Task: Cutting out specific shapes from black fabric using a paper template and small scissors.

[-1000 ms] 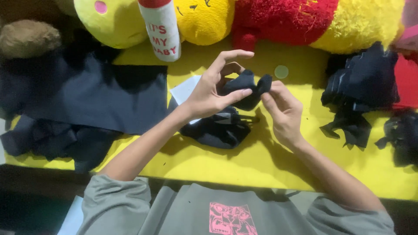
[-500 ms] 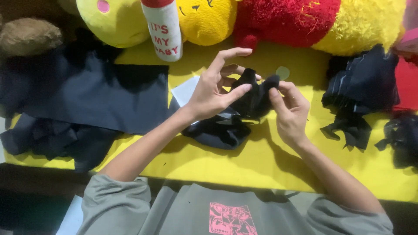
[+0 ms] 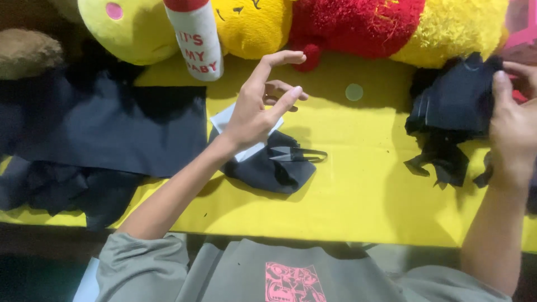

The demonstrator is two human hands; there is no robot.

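Hands that a second earlier had met over one dark scrap of fabric had separated: the right hand (image 3: 512, 131) had swung out to the pile of black fabric pieces (image 3: 450, 106) at the far right and rested its fingers on top, grip unclear. Left hand (image 3: 257, 109) hovered empty, fingers spread wide, above a white paper (image 3: 222, 120) on the yellow table (image 3: 358, 184). Just below and right of it, a small black fabric piece (image 3: 268, 170) lay released, with small black thread snips (image 3: 299, 155) on top.
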